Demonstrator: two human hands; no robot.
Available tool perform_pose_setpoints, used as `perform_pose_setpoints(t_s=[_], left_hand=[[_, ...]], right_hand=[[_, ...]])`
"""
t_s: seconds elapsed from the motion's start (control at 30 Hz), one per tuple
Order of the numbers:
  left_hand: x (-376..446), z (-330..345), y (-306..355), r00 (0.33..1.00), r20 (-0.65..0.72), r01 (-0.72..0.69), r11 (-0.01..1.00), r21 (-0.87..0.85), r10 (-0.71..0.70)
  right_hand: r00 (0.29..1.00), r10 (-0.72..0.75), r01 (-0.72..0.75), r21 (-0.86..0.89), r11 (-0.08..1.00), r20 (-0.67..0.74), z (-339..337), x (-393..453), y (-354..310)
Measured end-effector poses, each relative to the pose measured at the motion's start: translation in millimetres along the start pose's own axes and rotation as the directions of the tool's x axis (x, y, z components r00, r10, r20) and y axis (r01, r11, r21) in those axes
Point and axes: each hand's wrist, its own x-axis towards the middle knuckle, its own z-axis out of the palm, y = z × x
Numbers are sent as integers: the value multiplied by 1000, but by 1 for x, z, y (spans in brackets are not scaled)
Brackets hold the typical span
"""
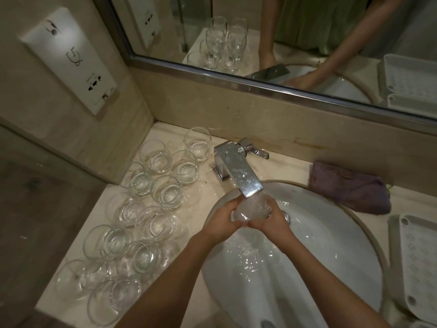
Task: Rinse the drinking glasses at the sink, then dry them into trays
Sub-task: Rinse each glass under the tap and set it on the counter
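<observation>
While water runs from the chrome faucet (238,171), one drinking glass (251,208) is held directly under the spout, over the white sink (331,233). The left hand (221,223) is curled round the glass from the left side; the right hand (272,224) is curled round it from the right, so the glass is clamped between both. Which way the mouth of the glass faces cannot be told through the foaming water.

Items on the tabletop (208,185), left of the sink: a cluster of stemless glasses (142,209), roughly a dozen, standing close together, several touching. Whether these are already rinsed cannot be told.

Items right of the sink: a folded purple cloth (350,188) lying near the rim, and a white perforated tray (416,263) at the frame edge, with nothing seen in it. A second tray is partly seen at the bottom right corner.

Items behind: a framed mirror (283,43) reflecting glasses, arms and trays; a wall socket panel (71,60) on the left wall.

Step in hand, judged: the rinsing of a single glass, early in the task, since no glass is seen in a tray.

Next move, judged: the glass is to be tipped so that the water is emptied into the sink, then carried right to the cloth for drying. A firm hold is called for, as wet glass is likely to be slippery.
</observation>
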Motion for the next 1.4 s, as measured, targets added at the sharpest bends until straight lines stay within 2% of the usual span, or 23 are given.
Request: perform_pose_setpoints(t_s=[0.17, 0.23, 0.3, 0.4, 0.47, 0.53, 0.6, 0.67, 0.77, 0.87, 0.97, 1.1, 1.2, 1.27, 1.33, 1.4], left_hand=[[-2, 1, -8, 995, 47, 86, 996, -25, -85], [0, 3, -12, 992, 4, 127, 983, -134, -127], [1, 2, -12, 985, -25, 158, 949, -273, -171], [1, -5, -7, 974, 43, 215, 856, -470, -222], [2, -9, -5, 957, 116, 286, 781, -555, -268], [4, -12, -5, 941, 168, 337, 769, -543, -294], [5, -13, 1, 928, 204, 372, 791, -486, -311], [6, -9, 6, 930, 181, 368, 799, -476, -321], [9, -3, 8, 938, 115, 334, 764, -552, -327], [7, -1, 3, 952, 67, 288, 799, -527, -299], [5, -3, 3, 960, 55, 264, 821, -507, -274], [9, -8, 10, 940, 45, 323, 836, -443, -339], [10, -9, 17, 920, 98, 377, 786, -489, -380], [9, -5, 18, 917, 110, 383, 771, -508, -383], [5, -2, 17, 921, 113, 372, 760, -533, -372], [2, 1, 15, 937, 123, 338, 752, -565, -328]], right_hand=[[978, 206, -200, 307, 931, 11, 13, -3, 8], [967, 253, -245, 428, 870, 39, 18, -3, 13], [956, 281, -287, 477, 831, 85, 18, -1, 13], [954, 246, -294, 385, 875, 169, 9, 2, 8], [964, 222, -255, 262, 931, 148, 1, 6, 9], [970, 179, -209, 178, 962, 166, -6, 14, 13], [947, 155, -215, 196, 957, 282, -10, 20, 11], [924, 128, -220, 230, 948, 359, -10, 24, 5], [946, 92, -174, 244, 954, 312, -6, 27, -1], [967, 175, -216, 234, 948, 185, -1, 25, -3], [960, 267, -278, 166, 946, 85, 3, 20, -5], [971, 219, -232, 151, 961, 99, 4, 14, -1], [983, 102, -121, 121, 985, 150, 0, 11, 2], [991, 65, -77, 111, 991, 114, -1, 10, 0], [995, 79, -84, 109, 990, 56, 0, 10, -5], [987, 156, -160, 127, 979, 41, 1, 10, -7]])
